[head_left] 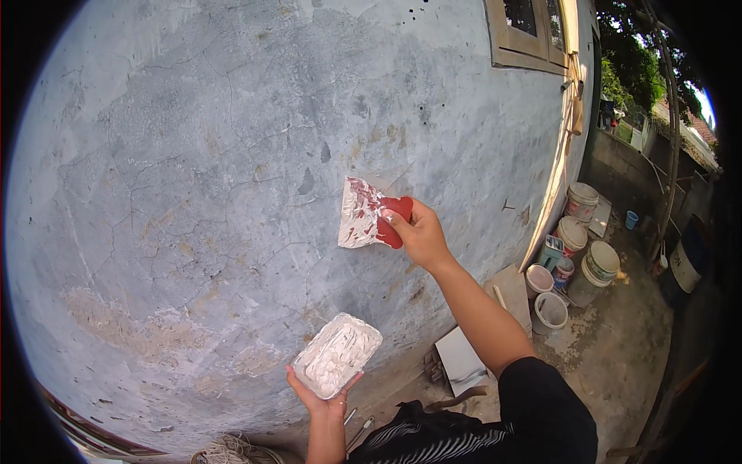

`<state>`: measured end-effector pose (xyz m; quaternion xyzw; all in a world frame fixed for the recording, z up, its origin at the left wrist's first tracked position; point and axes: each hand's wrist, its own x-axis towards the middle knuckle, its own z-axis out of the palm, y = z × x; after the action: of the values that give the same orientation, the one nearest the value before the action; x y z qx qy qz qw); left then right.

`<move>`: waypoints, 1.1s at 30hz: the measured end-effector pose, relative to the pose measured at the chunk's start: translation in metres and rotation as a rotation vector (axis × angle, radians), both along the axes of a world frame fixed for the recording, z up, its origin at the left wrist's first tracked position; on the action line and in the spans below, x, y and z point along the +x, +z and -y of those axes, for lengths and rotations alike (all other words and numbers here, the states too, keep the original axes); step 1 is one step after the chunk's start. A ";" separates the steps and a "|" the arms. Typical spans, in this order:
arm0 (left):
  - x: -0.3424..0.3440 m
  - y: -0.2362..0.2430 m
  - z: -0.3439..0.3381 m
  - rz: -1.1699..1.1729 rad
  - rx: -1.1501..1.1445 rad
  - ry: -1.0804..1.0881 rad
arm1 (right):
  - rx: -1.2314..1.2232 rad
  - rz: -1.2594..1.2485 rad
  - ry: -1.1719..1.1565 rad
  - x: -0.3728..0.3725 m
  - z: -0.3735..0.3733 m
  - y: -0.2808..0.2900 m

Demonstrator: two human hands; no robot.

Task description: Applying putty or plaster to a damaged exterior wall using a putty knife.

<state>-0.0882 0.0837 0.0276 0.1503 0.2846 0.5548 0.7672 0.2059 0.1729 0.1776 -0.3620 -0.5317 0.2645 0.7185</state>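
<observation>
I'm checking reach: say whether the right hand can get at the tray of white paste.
Probably yes: the left hand holds the tray below the right hand and its red scraper, nothing visible between.

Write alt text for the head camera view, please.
A person's right hand holds a red scraper smeared with whitish paste before a cracked blue-grey wall; the left hand holds a paste-filled tray. Buckets stand at right.

Floor: clustered paint buckets (585,284), small blue pail (631,220) | right: barrel (686,264) | upper right: framed window (529,51)
</observation>
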 end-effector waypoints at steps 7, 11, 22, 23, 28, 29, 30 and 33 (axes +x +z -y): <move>0.003 -0.005 0.007 0.001 -0.019 0.047 | 0.023 0.140 -0.374 0.014 -0.012 0.001; 0.008 -0.003 0.011 -0.012 -0.037 0.076 | 0.025 0.092 -0.480 0.042 -0.011 -0.003; 0.030 -0.001 0.018 -0.032 -0.019 0.080 | -0.004 0.097 -0.563 0.109 0.014 -0.013; 0.032 -0.001 0.019 -0.033 -0.016 0.084 | -0.003 0.095 -0.570 0.111 0.021 -0.011; 0.034 -0.009 0.018 -0.015 0.012 0.058 | 0.039 0.192 -0.528 0.090 0.044 -0.007; 0.034 -0.009 0.019 -0.020 0.007 0.066 | 0.038 0.192 -0.518 0.082 0.045 -0.009; 0.037 -0.009 0.019 -0.019 0.006 0.068 | 0.022 0.159 -0.411 0.077 0.047 -0.010; 0.042 -0.008 0.020 -0.028 0.003 0.084 | 0.021 0.045 -0.089 0.058 0.041 -0.018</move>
<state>-0.0463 0.0632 0.0200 0.1471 0.3004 0.5848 0.7390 0.2641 0.1321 0.1595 -0.3838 -0.5337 0.2185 0.7212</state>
